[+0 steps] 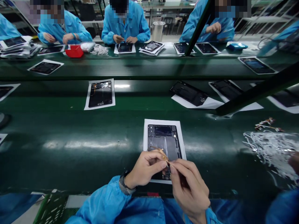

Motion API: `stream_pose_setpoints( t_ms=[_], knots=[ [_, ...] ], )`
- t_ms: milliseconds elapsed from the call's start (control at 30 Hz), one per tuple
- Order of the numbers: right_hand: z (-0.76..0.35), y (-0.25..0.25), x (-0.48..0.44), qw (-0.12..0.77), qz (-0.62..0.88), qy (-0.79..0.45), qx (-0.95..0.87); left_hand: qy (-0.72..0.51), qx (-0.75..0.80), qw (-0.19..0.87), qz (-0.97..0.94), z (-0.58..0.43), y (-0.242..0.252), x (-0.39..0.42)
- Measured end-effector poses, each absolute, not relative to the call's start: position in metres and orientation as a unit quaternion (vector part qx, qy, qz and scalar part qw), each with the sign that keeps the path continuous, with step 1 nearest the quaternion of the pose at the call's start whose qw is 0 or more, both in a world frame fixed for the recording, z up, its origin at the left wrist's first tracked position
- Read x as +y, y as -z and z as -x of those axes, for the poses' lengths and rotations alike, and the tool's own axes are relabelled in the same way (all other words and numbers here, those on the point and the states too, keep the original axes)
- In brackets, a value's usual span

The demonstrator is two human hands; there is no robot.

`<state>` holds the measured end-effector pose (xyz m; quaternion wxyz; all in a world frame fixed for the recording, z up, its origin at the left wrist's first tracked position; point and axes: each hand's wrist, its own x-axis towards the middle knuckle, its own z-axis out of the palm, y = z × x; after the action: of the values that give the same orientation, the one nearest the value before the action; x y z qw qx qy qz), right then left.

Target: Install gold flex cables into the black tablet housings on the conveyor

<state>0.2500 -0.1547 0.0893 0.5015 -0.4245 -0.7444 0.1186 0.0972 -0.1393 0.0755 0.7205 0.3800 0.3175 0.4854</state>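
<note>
An opened tablet chassis (164, 140) lies on a white sheet (146, 133) on the green bench right in front of me. My left hand (146, 168) pinches a thin orange flex cable (163, 153) over the lower part of the chassis. My right hand (187, 185) meets it from the right, thumb and forefinger pinched on the cable's end. Both hands hover just above the chassis and hide its lower edge. A watch sits on my left wrist, and both arms wear blue sleeves.
A pile of white strips (273, 149) and a few small flex parts (266, 123) lie to the right. More tablets on sheets (100, 94) (190, 93) rest on the belt behind. Three people in blue coats work opposite, near a red tray (74, 51).
</note>
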Motion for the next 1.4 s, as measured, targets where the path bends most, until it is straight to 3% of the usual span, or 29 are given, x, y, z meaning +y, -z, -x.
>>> stream_pose_setpoints(
  t_ms=[233, 633, 967, 1200, 1300, 1400],
  knots=[
    [-0.246, -0.089, -0.159, 0.510, 0.445, -0.106, -0.729, -0.489, 0.323, 0.720, -0.372, -0.098, -0.075, -0.140],
    [-0.260, -0.093, -0.153, 0.445, 0.404, -0.072, -0.796, -0.486, 0.323, 0.725, -0.366, -0.096, -0.075, -0.139],
    [-0.258, -0.089, -0.152, 0.411, 0.421, 0.019, -0.808, -0.489, 0.358, 0.729, -0.318, -0.102, -0.066, -0.141],
    [-0.271, -0.102, -0.142, 0.423, 0.388, -0.053, -0.817, -0.396, 0.328, 0.797, -0.317, -0.095, -0.074, -0.144],
    [-0.279, -0.115, -0.137, 0.414, 0.402, -0.073, -0.814, -0.383, 0.406, 0.719, -0.414, -0.081, -0.088, -0.157],
    [-0.284, -0.125, -0.132, 0.402, 0.411, -0.125, -0.809, -0.468, 0.513, 0.485, -0.531, -0.072, -0.101, -0.166]
  ],
)
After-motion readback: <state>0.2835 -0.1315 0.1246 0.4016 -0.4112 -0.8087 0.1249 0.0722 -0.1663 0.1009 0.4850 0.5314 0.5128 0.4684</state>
